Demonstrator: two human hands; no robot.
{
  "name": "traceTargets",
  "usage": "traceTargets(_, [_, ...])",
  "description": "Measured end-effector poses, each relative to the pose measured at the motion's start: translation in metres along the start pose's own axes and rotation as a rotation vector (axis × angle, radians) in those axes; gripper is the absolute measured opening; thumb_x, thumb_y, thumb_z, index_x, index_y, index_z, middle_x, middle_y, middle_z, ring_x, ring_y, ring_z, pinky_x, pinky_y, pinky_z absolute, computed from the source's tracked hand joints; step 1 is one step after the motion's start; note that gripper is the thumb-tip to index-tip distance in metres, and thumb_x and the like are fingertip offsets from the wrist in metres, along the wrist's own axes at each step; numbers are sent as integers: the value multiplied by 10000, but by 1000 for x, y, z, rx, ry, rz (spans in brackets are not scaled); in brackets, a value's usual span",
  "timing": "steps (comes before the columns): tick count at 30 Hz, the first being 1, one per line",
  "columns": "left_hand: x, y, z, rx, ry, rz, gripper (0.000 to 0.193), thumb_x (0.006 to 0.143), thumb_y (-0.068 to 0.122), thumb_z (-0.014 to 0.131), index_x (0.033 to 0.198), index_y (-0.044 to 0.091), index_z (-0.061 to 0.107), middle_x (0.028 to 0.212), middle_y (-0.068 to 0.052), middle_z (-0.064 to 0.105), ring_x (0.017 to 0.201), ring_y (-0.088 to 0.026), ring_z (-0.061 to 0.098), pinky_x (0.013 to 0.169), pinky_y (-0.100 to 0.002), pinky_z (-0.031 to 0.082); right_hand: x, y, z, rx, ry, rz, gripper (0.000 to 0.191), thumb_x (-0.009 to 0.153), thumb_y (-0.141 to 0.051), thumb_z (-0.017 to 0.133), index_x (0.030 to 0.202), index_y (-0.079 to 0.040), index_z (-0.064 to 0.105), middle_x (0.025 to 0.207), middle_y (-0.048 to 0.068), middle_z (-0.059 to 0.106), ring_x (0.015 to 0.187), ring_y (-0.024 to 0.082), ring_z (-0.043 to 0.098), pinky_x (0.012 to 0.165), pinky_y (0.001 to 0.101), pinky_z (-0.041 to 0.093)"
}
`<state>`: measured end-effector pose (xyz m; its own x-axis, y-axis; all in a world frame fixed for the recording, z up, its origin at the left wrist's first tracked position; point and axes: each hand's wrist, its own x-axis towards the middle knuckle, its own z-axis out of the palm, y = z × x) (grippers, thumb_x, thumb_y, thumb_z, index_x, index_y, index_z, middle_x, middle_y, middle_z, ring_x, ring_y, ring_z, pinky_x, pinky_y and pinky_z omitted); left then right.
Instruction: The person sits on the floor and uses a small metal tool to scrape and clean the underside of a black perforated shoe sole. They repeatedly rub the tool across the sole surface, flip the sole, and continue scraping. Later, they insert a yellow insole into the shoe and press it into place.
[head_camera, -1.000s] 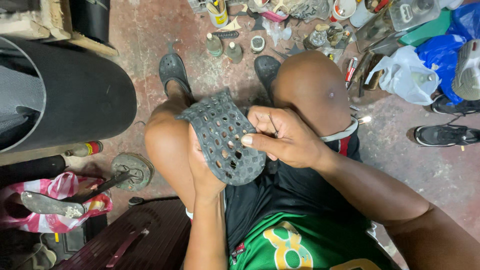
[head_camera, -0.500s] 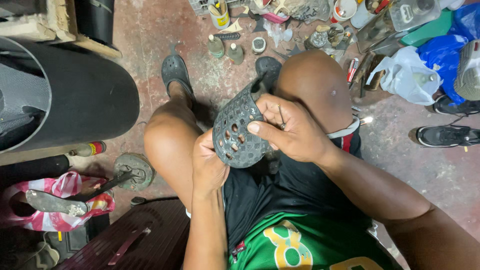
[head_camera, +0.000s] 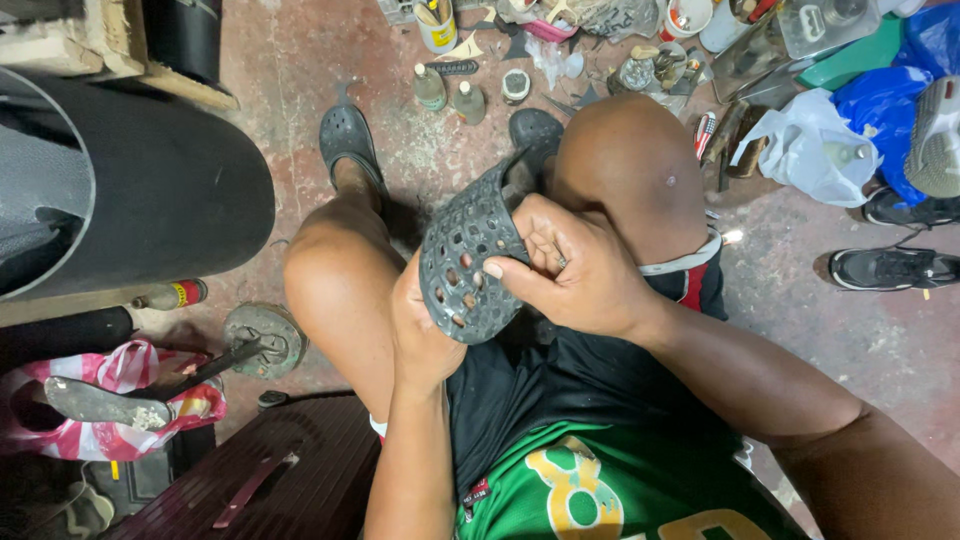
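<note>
both hands grip a dark grey perforated rubber shoe piece (head_camera: 468, 265) above the knees: left hand (head_camera: 420, 325) cups it underneath, right hand (head_camera: 575, 265) fingers curl around its edge, thumb pressed on top.

Matt perforated rubber sole (head_camera: 468, 262)

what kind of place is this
Probably a small shoe-repair workshop. Both hands, left hand and right hand, hold a dark perforated shoe upper; small bottles and tools litter the stained concrete floor, with sneakers waiting alongside.
</note>
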<state>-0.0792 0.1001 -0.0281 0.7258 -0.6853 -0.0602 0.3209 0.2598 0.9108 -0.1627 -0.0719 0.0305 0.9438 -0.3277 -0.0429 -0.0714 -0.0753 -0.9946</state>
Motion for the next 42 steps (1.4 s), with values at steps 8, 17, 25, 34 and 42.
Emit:
traceTargets(8, [2, -12, -6, -549, -94, -55, 512, 1019, 288, 737, 1395, -23, 582, 1141, -77, 716, 803, -85, 652, 625, -197, 512, 2, 14, -6, 389, -100, 3, 119, 1030, -30, 627, 1112, -34, 541, 928, -27, 608, 744, 11, 520, 624, 203, 426])
traceTargets(17, [1, -11, -16, -351, -60, -128, 395, 1004, 180, 722, 1313, -38, 608, 1106, -93, 718, 888, -133, 689, 730, -263, 568, 3, 11, -13, 291, -18, -37, 127, 1045, -14, 626, 1133, -20, 535, 940, -17, 609, 719, -2, 507, 610, 198, 423])
traceTargets(25, [-1, -17, -27, -365, -155, -154, 347, 1005, 216, 765, 1195, -61, 681, 1082, -110, 730, 873, -164, 706, 717, -308, 598, 2, 1, -11, 26, 57, -14, 152, 949, -2, 724, 1022, -18, 592, 795, -52, 533, 720, -12, 432, 611, 197, 364])
traceTargets(34, [1, -6, -10, -530, -238, -190, 433, 986, 168, 764, 1309, -59, 587, 1142, -143, 701, 925, -215, 712, 761, -360, 612, 1, 1, -12, -123, 67, -81, 175, 931, -47, 775, 972, -44, 604, 688, -81, 460, 628, -8, 360, 534, 207, 298])
traceTargets(42, [9, 18, 5, -523, -135, -108, 325, 961, 152, 692, 1227, 15, 565, 1164, -115, 678, 1028, -204, 698, 835, -384, 610, 3, -1, -11, -54, 134, -82, 168, 925, -82, 744, 984, -47, 591, 732, -84, 525, 657, -15, 427, 563, 217, 364])
